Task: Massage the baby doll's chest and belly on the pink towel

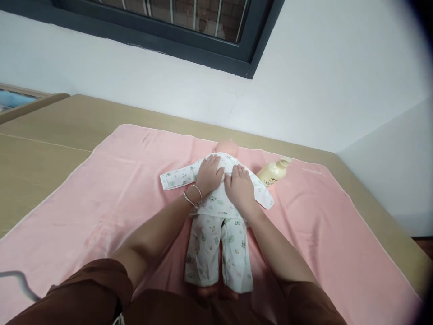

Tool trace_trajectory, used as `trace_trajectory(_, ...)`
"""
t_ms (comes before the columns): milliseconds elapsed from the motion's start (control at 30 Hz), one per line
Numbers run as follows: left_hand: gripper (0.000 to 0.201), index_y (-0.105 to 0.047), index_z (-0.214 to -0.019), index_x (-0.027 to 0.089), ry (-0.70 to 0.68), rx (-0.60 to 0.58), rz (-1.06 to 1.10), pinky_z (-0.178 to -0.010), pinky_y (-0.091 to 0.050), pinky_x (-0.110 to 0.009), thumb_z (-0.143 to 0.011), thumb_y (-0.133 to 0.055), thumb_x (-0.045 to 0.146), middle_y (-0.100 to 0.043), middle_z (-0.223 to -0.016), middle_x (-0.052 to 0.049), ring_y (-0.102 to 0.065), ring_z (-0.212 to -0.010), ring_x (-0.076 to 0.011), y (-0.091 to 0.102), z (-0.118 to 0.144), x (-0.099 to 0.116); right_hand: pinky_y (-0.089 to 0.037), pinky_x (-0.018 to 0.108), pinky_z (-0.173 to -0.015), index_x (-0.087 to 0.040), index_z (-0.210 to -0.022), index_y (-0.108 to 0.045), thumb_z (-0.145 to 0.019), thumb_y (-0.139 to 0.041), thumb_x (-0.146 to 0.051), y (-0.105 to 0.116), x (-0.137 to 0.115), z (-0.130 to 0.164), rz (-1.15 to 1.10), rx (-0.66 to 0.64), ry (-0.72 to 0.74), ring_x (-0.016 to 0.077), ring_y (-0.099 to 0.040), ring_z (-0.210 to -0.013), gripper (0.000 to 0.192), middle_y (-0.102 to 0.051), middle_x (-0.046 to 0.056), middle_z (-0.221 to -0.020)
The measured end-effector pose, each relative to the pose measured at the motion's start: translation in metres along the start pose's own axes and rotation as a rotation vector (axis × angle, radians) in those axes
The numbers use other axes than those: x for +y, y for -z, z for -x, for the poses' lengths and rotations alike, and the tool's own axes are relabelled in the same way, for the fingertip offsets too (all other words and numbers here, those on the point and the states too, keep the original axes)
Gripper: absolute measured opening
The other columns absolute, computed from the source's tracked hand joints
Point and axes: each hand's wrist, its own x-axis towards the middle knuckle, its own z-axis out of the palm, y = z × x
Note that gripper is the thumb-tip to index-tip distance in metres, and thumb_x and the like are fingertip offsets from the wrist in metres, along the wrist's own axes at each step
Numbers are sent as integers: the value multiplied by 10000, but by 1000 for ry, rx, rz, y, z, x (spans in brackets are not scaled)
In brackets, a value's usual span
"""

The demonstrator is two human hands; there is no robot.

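A baby doll [227,147] lies on a pink blanket [128,180], its head toward the wall and its feet toward me. It wears a white printed long-sleeved top [218,201] and matching trousers [204,248]. My left hand [209,174] rests flat on the upper left of the top, with a silver bangle at the wrist. On the upper right of the top lies my right hand [241,187], fingers stretched out. Both hands hold nothing. The doll's sleeves spread out to either side.
A cream pump bottle [273,172] leans on the blanket beside the doll's right-hand sleeve. The wooden table [84,113] meets a white wall [169,81] with a dark window frame [203,49]. A grey cable [23,282] lies at the lower left.
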Motion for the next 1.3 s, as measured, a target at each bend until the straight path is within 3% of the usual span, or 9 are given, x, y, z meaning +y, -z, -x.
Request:
trace_trajectory(167, 447, -523, -1292, 128, 4, -18, -24, -1141, -331, -445, -903, -485, 344, -570, -1349, -136, -483, -1295, -273, 2, -10, -3, -253, 467, -1156, 25, -1396, -442, -981, -335, -289, 10, -19, 21, 75, -22, 78, 329, -391, -1370, 531, -446, 258, -1433)
trace_trajectory(300, 448, -499, -1322, 128, -7, 11, -71, -1140, -316, -493, -941, -422, 353, -533, -1382, -164, -446, -1329, -297, 3, -1, 5, -233, 467, -1172, -37, -1406, -454, -999, -264, -294, 5, 5, 2, -92, -45, 66, 286, -354, -1403, 517, -440, 202, -1459)
trace_trajectory(433, 453, -465, -1362, 132, -28, 59, -125, -1139, -293, -552, -964, -359, 322, -481, -1437, -183, -390, -1379, -324, 3, 20, 22, -156, 526, -1187, -88, -1490, -329, -1004, -266, -439, -9, 39, -22, -299, -103, 57, 267, -232, -1462, 603, -305, 165, -1545)
trace_trajectory(567, 480, -420, -1404, 141, -82, 52, -120, -1171, -246, -551, -955, -379, 306, -405, -1505, -171, -318, -1430, -311, 7, 36, 33, -106, 541, -1190, -83, -1498, -303, -997, -273, -477, -15, 45, -26, -320, -101, 43, 268, -191, -1473, 638, -269, 163, -1561)
trace_trajectory(700, 490, -426, -1402, 144, -62, 4, -74, -1175, -250, -545, -944, -404, 318, -403, -1512, -153, -325, -1430, -293, 7, 24, 18, -196, 515, -1167, -13, -1436, -387, -993, -278, -367, -5, 20, -10, -205, -53, -22, 315, -298, -1423, 578, -385, 219, -1491)
trace_trajectory(800, 457, -488, -1346, 135, -8, 9, -42, -1161, -294, -514, -946, -397, 336, -488, -1449, -151, -396, -1385, -287, 2, 5, -2, -272, 501, -1125, 14, -1353, -480, -973, -299, -275, 4, -2, 5, -74, -3, -8, 343, -455, -1307, 511, -513, 268, -1362)
trace_trajectory(900, 423, -542, -1284, 130, 17, 26, -2, -1144, -338, -472, -942, -389, 324, -567, -1372, -131, -470, -1320, -266, -4, -7, -14, -313, 486, -1102, 4, -1345, -494, -963, -324, -261, 8, -10, 11, -23, 18, 28, 344, -511, -1250, 496, -548, 270, -1318)
trace_trajectory(1133, 419, -536, -1295, 178, -60, 171, 126, -1162, -336, -430, -944, -379, 342, -570, -1379, -95, -479, -1320, -213, -11, 10, -25, -229, 501, -1166, -28, -1418, -424, -984, -324, -368, 2, 16, -20, -147, -62, 41, 323, -315, -1415, 561, -407, 209, -1480)
trace_trajectory(1300, 476, -465, -1371, 173, -184, 136, 169, -1185, -303, -443, -964, -304, 360, -483, -1464, -102, -394, -1394, -197, -9, 22, -38, -182, 508, -1181, -40, -1431, -407, -972, -354, -368, -1, 21, -29, -181, -54, 83, 308, -300, -1422, 566, -393, 205, -1490)
